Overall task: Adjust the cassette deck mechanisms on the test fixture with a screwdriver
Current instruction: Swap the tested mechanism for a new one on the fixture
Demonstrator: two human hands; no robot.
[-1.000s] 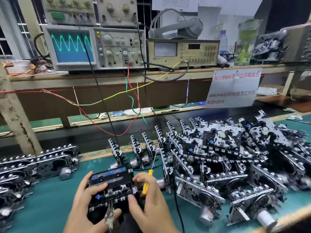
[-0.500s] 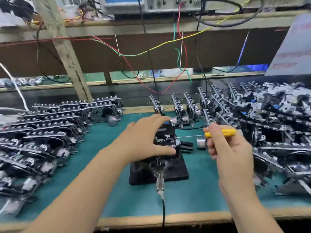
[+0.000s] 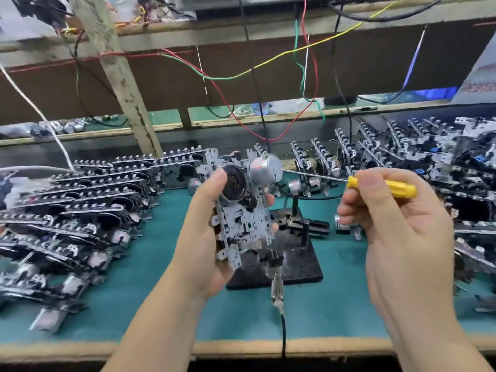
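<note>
One cassette mechanism [image 3: 243, 210] is held upright above the black test fixture [image 3: 291, 259], gripped by the left hand [image 3: 204, 232], thumb on its black wheel. Right of the fixture, the right hand [image 3: 397, 226] pinches one yellow screwdriver [image 3: 386, 187], its blade touching the mechanism's silver motor [image 3: 264, 167]. Uncountable mechanisms are piled left [image 3: 80, 208] and right [image 3: 442, 157] of the fixture.

Test fixture [image 3: 295, 259] sat mid-desk [image 3: 161, 312]; stacked mechanisms [image 3: 67, 210] lay left, another pile [image 3: 442, 162] right; held mechanism [image 3: 241, 210] was above the fixture, screwdriver [image 3: 375, 185] to its right.
</note>
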